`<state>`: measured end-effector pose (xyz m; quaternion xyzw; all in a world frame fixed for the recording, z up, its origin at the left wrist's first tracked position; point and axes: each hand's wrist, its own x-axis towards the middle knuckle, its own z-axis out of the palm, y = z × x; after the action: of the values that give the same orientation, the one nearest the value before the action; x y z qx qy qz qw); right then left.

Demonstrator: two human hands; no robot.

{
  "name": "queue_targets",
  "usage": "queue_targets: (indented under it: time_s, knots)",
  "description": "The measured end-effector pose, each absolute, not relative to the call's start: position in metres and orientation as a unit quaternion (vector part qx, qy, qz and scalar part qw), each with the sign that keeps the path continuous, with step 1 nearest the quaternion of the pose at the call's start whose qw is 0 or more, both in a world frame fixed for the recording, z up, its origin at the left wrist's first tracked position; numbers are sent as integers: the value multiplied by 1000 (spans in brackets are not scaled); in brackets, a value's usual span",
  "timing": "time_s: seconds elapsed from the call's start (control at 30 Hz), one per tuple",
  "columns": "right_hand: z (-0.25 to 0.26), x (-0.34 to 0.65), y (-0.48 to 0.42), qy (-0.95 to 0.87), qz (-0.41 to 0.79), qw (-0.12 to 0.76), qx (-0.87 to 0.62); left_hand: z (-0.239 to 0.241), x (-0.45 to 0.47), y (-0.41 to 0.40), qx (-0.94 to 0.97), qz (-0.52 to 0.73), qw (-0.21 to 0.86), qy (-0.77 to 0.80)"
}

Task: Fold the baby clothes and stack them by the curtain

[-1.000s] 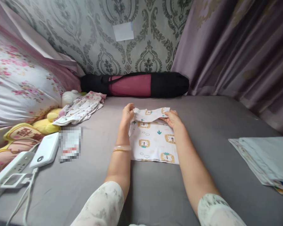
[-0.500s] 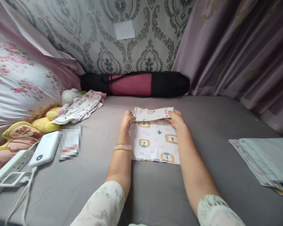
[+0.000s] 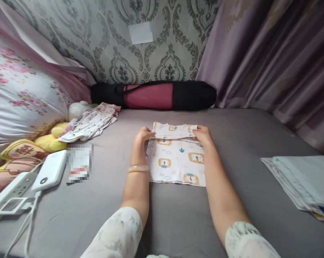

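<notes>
Since 1 s ago, both hands lowered cloth (image 3: 175, 154) fold flat.

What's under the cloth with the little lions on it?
The lion cloth lies flat on the grey sheet, which shows all around it. Both hands, left hand and right hand, hold its folded far edge. Anything beneath the cloth is covered.

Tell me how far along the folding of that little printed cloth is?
Partly done. The printed cloth lies flat on the grey sheet, its far edge already turned over in a narrow band. The left hand and right hand pinch that band's two ends. The larger near part is unfolded. Another small garment lies crumpled to the left.
</notes>
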<state>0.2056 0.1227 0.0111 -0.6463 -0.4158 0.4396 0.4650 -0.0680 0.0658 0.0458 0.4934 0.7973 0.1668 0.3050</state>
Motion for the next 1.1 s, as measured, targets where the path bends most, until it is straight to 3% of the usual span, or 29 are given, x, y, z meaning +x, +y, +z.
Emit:
queue_targets:
  time_s: [0.53,0.73,1.0,1.1]
  knots:
    - [-2,215,133,-487,311,420,-700,50,-73,63,488,159,354,782]
    - [11,213,123,-531,261,365,-719,48,-69,64,483,146,325,800]
    - [12,213,116,-558,231,363,-709,51,-74,61,488,108,325,803]
    - [13,212,111,-573,221,367,-699,52,-72,63,487,155,257,821]
